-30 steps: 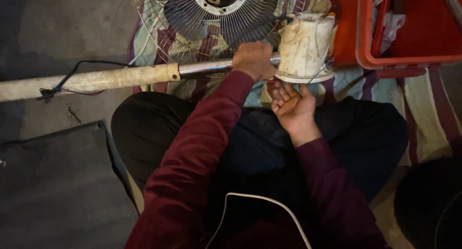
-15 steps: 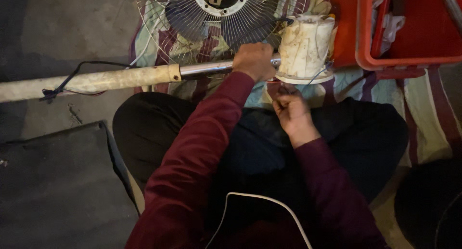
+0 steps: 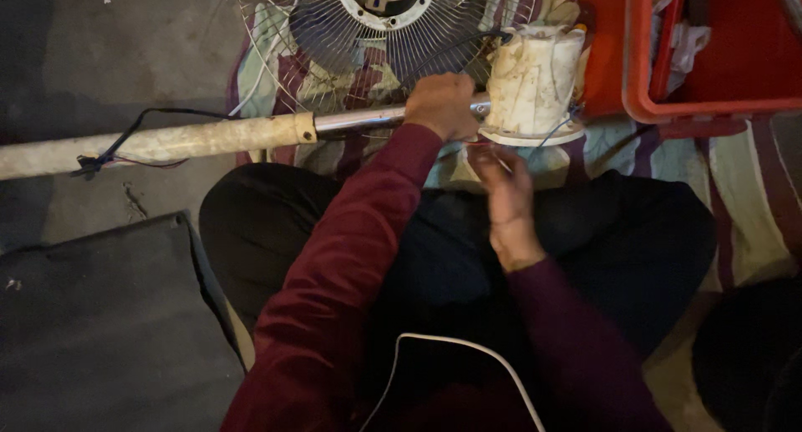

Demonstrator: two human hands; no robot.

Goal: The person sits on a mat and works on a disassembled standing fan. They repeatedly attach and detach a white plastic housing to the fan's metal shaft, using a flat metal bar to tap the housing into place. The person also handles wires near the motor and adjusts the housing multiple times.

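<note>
Across the person's lap lies a pedestal fan pole (image 3: 217, 138), its grimy cream sleeve giving way to a bare chrome tube. Left hand (image 3: 443, 104) is closed around that tube, just beside the stained, rounded white motor housing (image 3: 535, 79). Right hand (image 3: 504, 200), blurred, touches the housing's lower rim; whether its fingers pinch anything cannot be told. Round wire fan guard (image 3: 334, 31) rests on a striped cloth (image 3: 752, 181) behind, an orange plastic crate (image 3: 710, 106) crowds the right, and grey concrete floor (image 3: 117, 56) lies open to the left.
</note>
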